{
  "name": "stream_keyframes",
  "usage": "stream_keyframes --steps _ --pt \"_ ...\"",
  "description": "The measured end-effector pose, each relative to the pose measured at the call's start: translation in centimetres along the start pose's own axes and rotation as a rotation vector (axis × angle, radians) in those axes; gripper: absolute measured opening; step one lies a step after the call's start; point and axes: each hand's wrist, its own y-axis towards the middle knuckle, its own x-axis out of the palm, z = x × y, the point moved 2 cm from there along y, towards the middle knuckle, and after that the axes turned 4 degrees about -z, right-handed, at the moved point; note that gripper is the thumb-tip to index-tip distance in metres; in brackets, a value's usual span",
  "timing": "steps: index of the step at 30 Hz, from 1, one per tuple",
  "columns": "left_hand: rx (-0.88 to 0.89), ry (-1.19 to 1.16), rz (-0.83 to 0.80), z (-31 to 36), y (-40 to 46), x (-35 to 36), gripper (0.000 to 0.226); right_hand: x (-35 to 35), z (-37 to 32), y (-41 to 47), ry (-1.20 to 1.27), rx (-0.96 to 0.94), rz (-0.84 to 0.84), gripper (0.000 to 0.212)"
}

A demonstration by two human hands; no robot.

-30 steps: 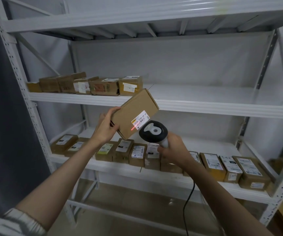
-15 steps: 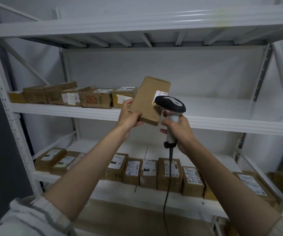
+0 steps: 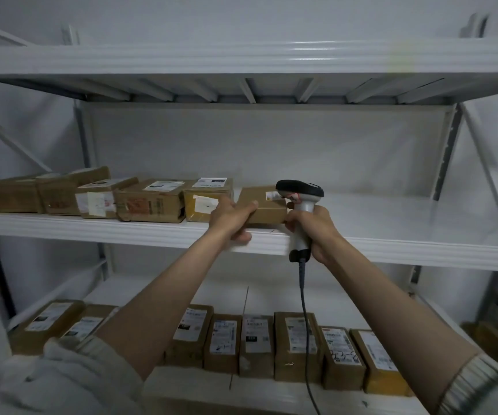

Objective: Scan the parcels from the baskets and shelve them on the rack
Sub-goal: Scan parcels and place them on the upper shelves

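A flat brown cardboard parcel [image 3: 267, 209] with a small white label lies on the middle shelf [image 3: 406, 235] of the white rack, at the right end of a row of parcels [image 3: 149, 203]. My left hand [image 3: 231, 218] grips its front left corner, fingers over the top and thumb below the shelf's front edge. My right hand [image 3: 312, 230] holds a black-and-white barcode scanner [image 3: 300, 205] by its handle, just right of the parcel. The scanner's head hides part of the parcel's label. Its cable hangs down.
The middle shelf's right half is bare white surface. A lower shelf [image 3: 200, 387] carries a long row of labelled parcels [image 3: 255, 344]. An upper shelf beam [image 3: 241, 58] runs overhead. Rack uprights [image 3: 448, 151] stand at both sides.
The parcel went from being held tilted under the scanner's red beam, up to the middle shelf, and now lies flat there. Both hands rose with it; the view tilted upward.
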Motion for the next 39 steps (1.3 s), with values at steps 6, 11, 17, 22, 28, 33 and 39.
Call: stream_keyframes --steps 6,11,17,22,28,33,39 --pt "0.107 0.205 0.053 -1.4 1.6 -0.8 0.067 1.0 0.7 1.5 0.060 0.055 -0.002 0.016" --pt "0.111 0.165 0.083 -1.6 1.3 -1.0 0.032 1.8 1.5 2.1 0.067 0.104 -0.011 0.018" --pt "0.121 0.159 0.078 -2.2 0.0 -1.3 0.031 2.0 1.9 1.3 0.103 0.081 -0.010 0.017" --pt "0.170 0.173 0.117 -3.6 -2.1 -1.3 0.025 0.6 3.0 -1.3 0.189 0.073 -0.084 0.020" --pt "0.157 0.207 0.089 -7.0 -7.1 0.7 0.009 -2.6 6.7 -6.2 0.172 0.107 -0.118 0.028" --pt "0.089 0.302 0.008 -12.6 -13.4 3.4 0.010 -5.5 12.3 -12.0 0.229 0.252 -0.107 0.018" --pt "-0.066 0.400 -0.258 -19.7 -21.0 6.9 0.013 -9.5 20.0 -19.7 0.223 0.410 -0.024 0.032"
